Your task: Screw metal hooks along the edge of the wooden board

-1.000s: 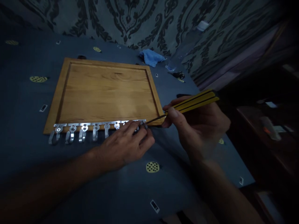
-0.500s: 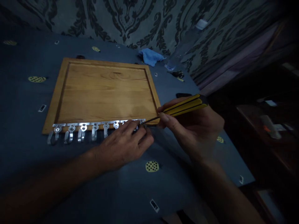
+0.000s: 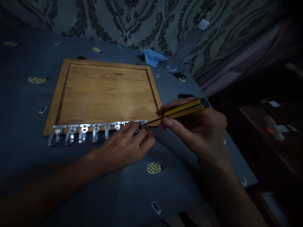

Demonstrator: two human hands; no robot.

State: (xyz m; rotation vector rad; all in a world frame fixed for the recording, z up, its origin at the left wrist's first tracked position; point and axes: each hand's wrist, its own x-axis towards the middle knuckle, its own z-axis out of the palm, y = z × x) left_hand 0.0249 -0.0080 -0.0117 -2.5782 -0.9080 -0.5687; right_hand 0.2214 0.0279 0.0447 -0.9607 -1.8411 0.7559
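Observation:
My right hand (image 3: 196, 129) is closed round a yellow and black screwdriver (image 3: 182, 108), thumb and fingers near the front of its handle. The thin shaft points left and down to the right end of a metal hook rail (image 3: 101, 125). This rail, with several curved double hooks, lies along the near edge of a framed wooden board (image 3: 109, 91). My left hand (image 3: 127, 143) is closed over the rail's right part, its fingertips beside the screwdriver's tip. The hooks under that hand are mostly hidden, and the tip's exact contact is too small to tell.
The board lies on a blue tablecloth with pineapple prints (image 3: 153, 168). Behind it are a light blue cloth (image 3: 153, 57), a clear plastic bottle (image 3: 187, 45) and a small dark object (image 3: 180, 75). A flat black object (image 3: 186, 96) lies beyond my right hand. Patterned wallpaper rises behind the table.
My right hand and the screwdriver handle have turned slightly, with the handle's end a little lower and further left. The left hand, rail and board look almost unmoved.

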